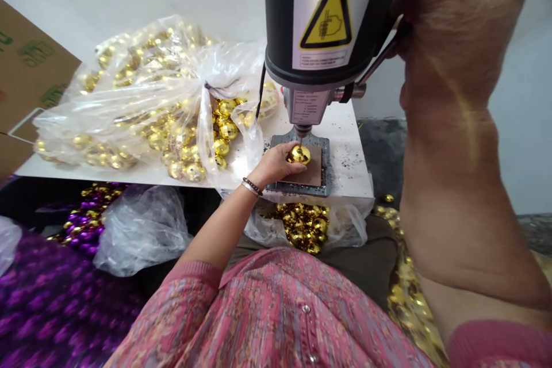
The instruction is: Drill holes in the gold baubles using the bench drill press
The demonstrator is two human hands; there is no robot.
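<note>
Nearest the camera, a pink patterned top [267,310] is worn by the person. Just beyond it, a clear plastic bag [349,227] of gold mirrored balls [297,227] is lying below the edge of the surface. To the left, purple and gold baubles [88,218] are heaped beside a crumpled clear bag [142,230].

The right hand [461,29] is raised at the right of the view and closed around the dark grip of a metal lever [379,60], its fingers partly hidden by the back of the hand. The left hand [276,164], with beaded bracelets [252,187] at the wrist, is reached forward, its fingers curled around the side of 1 gold ball [301,154]. That ball is held on a brown pad [311,169] set on the grey base plate [326,161] of a bench drill [321,17]. A drill bit [299,139] is positioned at the top of the ball, though whether contact has been made cannot be told.

Dark specks [347,152] are scattered across the white surface [349,175]. Only 1 ball is seen at the drill, while many more are gathered in a large clear bag [129,98] on the surface; whether any of them have been worked cannot be told. A cardboard box [26,69] is seen at the far left.
</note>
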